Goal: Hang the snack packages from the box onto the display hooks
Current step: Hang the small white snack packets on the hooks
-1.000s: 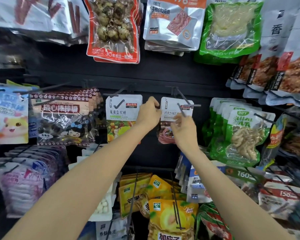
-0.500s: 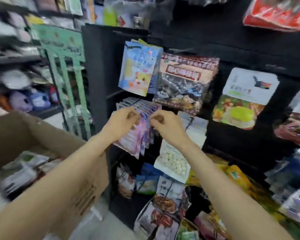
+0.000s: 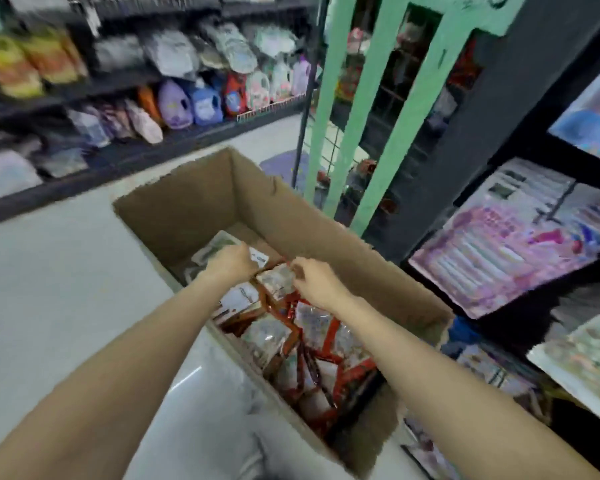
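We judge much work remains: the box (image 3: 194,199) holds many packages (image 3: 274,336). Both hands reach in; left hand (image 3: 231,263) and right hand (image 3: 317,282) fingers appear to pinch one package (image 3: 274,278) each, though blur prevents certainty.

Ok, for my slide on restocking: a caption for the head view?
Both hands reach into the cardboard box of snack packs beside the display.

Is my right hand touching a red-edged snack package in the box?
Touching. The head view shows the right hand with fingertips on the top red-edged package inside the box.
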`<state>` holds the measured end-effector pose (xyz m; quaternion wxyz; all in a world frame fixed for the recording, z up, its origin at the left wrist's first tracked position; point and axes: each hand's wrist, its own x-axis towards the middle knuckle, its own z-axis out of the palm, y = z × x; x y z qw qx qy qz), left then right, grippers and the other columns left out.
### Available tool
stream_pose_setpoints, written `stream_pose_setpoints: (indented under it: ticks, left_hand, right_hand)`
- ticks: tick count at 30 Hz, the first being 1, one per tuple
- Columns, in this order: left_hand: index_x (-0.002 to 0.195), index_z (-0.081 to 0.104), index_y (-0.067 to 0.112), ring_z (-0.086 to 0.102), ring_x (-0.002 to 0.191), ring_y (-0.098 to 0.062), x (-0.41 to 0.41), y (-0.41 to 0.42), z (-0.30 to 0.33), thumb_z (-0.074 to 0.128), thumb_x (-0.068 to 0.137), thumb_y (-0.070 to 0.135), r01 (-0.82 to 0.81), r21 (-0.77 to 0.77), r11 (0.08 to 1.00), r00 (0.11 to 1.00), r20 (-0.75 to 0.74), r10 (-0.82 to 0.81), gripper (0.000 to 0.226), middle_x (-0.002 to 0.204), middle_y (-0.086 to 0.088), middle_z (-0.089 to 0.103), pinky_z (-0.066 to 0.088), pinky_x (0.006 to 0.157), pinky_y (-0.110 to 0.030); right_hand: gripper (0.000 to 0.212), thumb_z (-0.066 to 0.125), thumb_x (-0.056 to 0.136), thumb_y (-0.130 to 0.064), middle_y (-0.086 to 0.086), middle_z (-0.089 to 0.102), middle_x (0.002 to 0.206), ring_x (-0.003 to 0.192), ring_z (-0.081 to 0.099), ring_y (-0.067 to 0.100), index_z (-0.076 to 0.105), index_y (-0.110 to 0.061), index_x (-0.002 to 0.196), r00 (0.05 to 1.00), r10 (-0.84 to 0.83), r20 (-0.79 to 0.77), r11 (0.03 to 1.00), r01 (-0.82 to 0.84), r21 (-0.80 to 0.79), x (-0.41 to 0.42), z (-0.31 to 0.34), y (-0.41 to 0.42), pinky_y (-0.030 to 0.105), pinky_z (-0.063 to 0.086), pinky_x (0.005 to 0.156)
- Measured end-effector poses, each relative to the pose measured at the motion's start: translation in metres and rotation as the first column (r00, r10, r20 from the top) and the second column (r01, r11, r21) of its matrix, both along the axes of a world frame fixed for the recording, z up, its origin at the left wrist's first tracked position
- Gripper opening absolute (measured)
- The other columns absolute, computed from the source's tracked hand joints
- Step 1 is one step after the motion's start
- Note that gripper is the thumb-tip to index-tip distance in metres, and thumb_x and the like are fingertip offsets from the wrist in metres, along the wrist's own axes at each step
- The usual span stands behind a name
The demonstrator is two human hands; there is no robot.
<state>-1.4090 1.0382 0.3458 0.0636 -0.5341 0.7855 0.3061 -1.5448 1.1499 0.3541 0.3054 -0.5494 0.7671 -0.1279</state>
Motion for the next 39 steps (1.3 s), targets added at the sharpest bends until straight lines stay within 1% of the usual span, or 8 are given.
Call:
stream_pose_setpoints:
  ticks: [7,13,17,23,27,31,37,39]
  left_hand:
    - [0.126,0.049,-0.005,0.054,0.115,-0.031,0.006,-0.063,-0.072,0.048,0.095,0.018,0.087,0.148,0.985,0.98,0.165,-0.112,0.038,0.124,-0.015,0.057,0.044,0.094,-0.037]
    - [0.151,0.0,0.013,0.014,0.144,-0.031,0.019,-0.092,-0.1,0.062,0.082,0.054,0.109,0.377,0.92,0.898,0.36,-0.254,0.101,0.157,-0.01,0.011,0.024,0.114,-0.046]
    - [0.15,-0.005,0.009,0.011,0.144,-0.032,0.022,-0.086,-0.107,0.07,0.077,0.049,0.009,0.365,0.931,0.921,0.359,-0.15,0.112,0.157,-0.012,-0.001,0.027,0.112,-0.046]
    - [0.114,0.049,0.01,0.046,0.116,-0.023,0.012,-0.09,-0.102,0.066,0.084,0.037,-0.01,0.25,0.968,0.975,0.217,-0.046,0.044,0.11,-0.006,0.052,0.044,0.084,-0.029]
    - [0.121,0.049,0.006,0.053,0.111,-0.027,0.005,-0.096,-0.087,0.077,0.062,0.058,-0.06,0.167,0.984,0.998,0.028,0.056,0.084,0.118,-0.012,0.056,0.05,0.088,-0.037]
    - [0.149,0.019,0.015,0.026,0.14,-0.027,-0.014,-0.083,-0.04,0.073,0.053,0.071,0.193,0.188,0.963,0.975,-0.145,-0.168,0.124,0.151,-0.008,0.027,0.032,0.11,-0.046]
    - [0.106,0.06,0.007,0.056,0.097,-0.033,-0.032,-0.051,0.048,0.052,0.091,0.014,0.295,-0.158,0.942,0.921,-0.216,-0.325,0.018,0.097,-0.014,0.061,0.042,0.076,-0.034]
    - [0.085,0.058,0.006,0.056,0.085,-0.036,-0.04,-0.044,0.082,0.05,0.09,0.005,0.3,-0.324,0.897,0.89,-0.242,-0.385,0.009,0.083,-0.018,0.058,0.037,0.066,-0.034]
  right_hand:
    - [0.048,0.053,0.094,-0.023,0.018,0.039,0.141,0.132,0.036,0.032,0.039,-0.007,0.137,0.998,-0.061,0.018,0.979,0.057,0.194,0.02,-0.089,-0.073,0.033,0.032,0.103]
    - [0.059,0.052,0.096,-0.029,0.007,0.025,0.154,0.137,0.033,0.028,0.026,-0.023,0.149,0.919,-0.253,0.301,0.945,0.168,0.282,0.014,-0.125,-0.132,0.035,0.035,0.108]
    - [0.042,0.052,0.096,-0.022,0.009,0.041,0.146,0.132,0.041,0.026,0.047,-0.014,0.138,0.79,-0.443,0.424,0.875,0.277,0.398,0.012,-0.143,-0.153,0.036,0.035,0.107]
    - [0.02,0.061,0.088,-0.003,0.002,0.071,0.109,0.102,0.063,0.017,0.075,-0.014,0.096,0.807,-0.506,0.305,0.848,0.531,0.003,0.023,-0.133,-0.154,0.025,0.048,0.091]
    - [0.022,0.059,0.087,-0.004,-0.005,0.073,0.096,0.087,0.06,0.003,0.077,-0.016,0.091,0.886,-0.348,0.308,0.885,0.418,-0.205,0.025,-0.08,-0.141,0.015,0.042,0.077]
    - [0.023,0.058,0.086,0.0,0.001,0.071,0.088,0.079,0.059,0.006,0.076,-0.014,0.091,0.894,-0.306,0.326,0.871,0.402,-0.284,0.014,-0.025,-0.125,0.022,0.049,0.073]
    - [0.02,0.053,0.09,0.001,0.006,0.068,0.078,0.069,0.067,0.013,0.073,-0.005,0.093,0.77,-0.326,0.549,0.777,0.549,-0.309,-0.011,0.05,-0.082,0.033,0.058,0.079]
    - [0.019,0.055,0.089,0.0,0.002,0.068,0.082,0.073,0.068,0.014,0.071,-0.01,0.092,0.801,-0.304,0.516,0.747,0.536,-0.393,-0.023,0.075,-0.063,0.035,0.057,0.08]
